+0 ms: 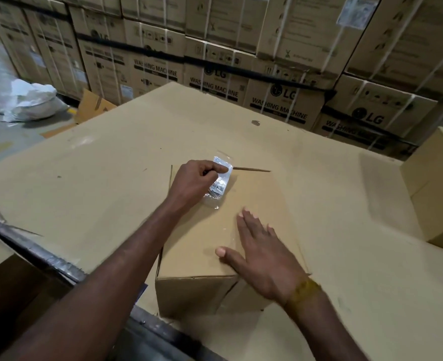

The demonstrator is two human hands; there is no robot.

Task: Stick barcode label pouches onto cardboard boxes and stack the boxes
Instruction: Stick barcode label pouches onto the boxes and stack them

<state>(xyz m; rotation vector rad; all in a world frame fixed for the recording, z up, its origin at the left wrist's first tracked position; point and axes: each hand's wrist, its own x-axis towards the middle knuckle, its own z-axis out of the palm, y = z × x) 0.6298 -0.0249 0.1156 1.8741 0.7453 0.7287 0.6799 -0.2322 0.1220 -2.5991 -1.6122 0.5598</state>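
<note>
A small cardboard box stands in the middle of a large flat cardboard surface. A clear barcode label pouch lies on the far left part of the box's top. My left hand pinches the pouch's upper end between thumb and fingers. Near the front right corner of the box top, my right hand lies flat with fingers straight and spread.
Another plain cardboard box stands at the right edge. Stacked washing-machine cartons form a wall behind. White sacks lie on the floor at the left. A dark metal edge runs along the front left.
</note>
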